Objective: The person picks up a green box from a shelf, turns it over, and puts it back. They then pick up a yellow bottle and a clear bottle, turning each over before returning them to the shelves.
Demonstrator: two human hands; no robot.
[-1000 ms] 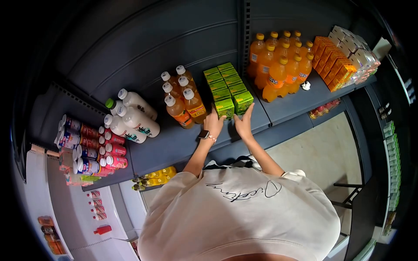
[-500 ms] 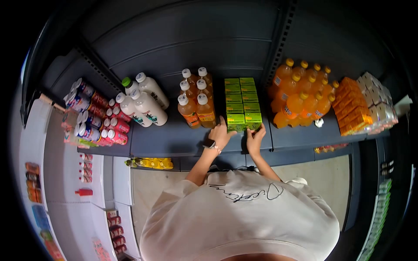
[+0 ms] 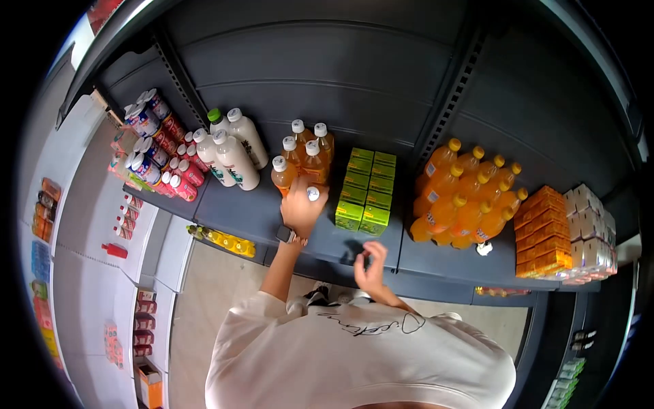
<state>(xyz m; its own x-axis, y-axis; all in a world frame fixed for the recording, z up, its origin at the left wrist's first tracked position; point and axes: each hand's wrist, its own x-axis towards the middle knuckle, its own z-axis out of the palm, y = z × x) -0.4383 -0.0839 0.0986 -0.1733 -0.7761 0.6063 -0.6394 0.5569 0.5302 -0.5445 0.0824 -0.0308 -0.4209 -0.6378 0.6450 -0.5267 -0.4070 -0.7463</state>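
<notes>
My left hand [image 3: 301,210], with a watch on its wrist, is closed around the front right tea bottle [image 3: 313,193]. Only that bottle's white cap shows clearly between the fingers. Several more orange-brown tea bottles [image 3: 315,165] with white caps stand upright behind and beside it. Over the shelf's front edge, my right hand [image 3: 371,267] is open, fingers loosely bent and apart, holding nothing. Just beyond it sit green drink boxes [image 3: 362,198] in two neat columns, apart from both hands.
White bottles [image 3: 235,160] and stacked cans [image 3: 153,146] stand to the left on the dark shelf [image 3: 272,226]. Orange soda bottles [image 3: 446,198], a crumpled white scrap [image 3: 484,249], orange boxes [image 3: 543,235] and white packs [image 3: 587,228] are on the right. Yellow bottles [image 3: 228,241] lie lower.
My left hand has moved left from the green boxes to the front tea bottle and closed on it. My right hand has let go of the boxes and drawn back. The view has tilted.
</notes>
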